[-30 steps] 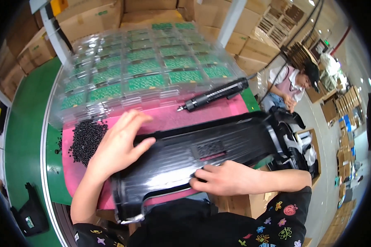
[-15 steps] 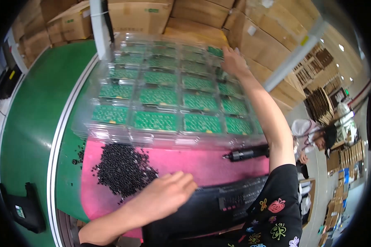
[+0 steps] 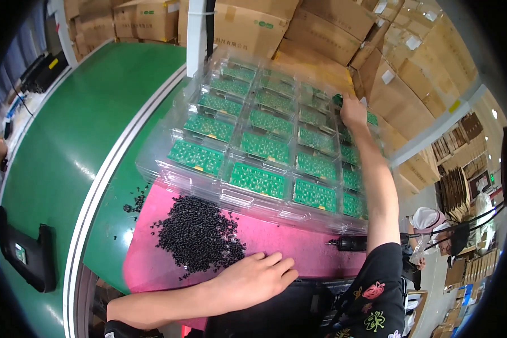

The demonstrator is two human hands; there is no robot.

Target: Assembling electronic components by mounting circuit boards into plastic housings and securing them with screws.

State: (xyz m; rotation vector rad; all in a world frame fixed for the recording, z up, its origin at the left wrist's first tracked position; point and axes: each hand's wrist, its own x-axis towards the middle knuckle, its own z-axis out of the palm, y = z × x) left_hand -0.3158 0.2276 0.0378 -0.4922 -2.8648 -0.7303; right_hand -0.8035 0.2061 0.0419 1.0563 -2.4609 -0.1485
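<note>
At the far right corner of a clear plastic tray (image 3: 248,198), my right hand (image 3: 354,111) is closed on a small green circuit board (image 3: 337,100), tilted at its fingertips. Rows of similar green circuit boards (image 3: 257,179) fill the tray's compartments. My left hand (image 3: 259,279) lies palm down with loosely bent, slightly parted fingers at the near edge of a pink mat (image 3: 298,242). A black plastic housing (image 3: 281,310) is under and beside it. Left of that hand spreads a pile of small black parts (image 3: 194,234). A black electric screwdriver (image 3: 350,243) lies near my right forearm.
A green work surface (image 3: 112,84) with a pale rail (image 3: 104,169) runs along the left, bearing another black housing (image 3: 28,253). Cardboard boxes (image 3: 248,28) are stacked behind, beside metal posts (image 3: 196,39). A co-worker (image 3: 434,231) is at the right.
The whole view has shifted, so the tray and mat appear farther right and lower. My right hand stays at the tray's far right with a board. My left hand remains by the black housing.
</note>
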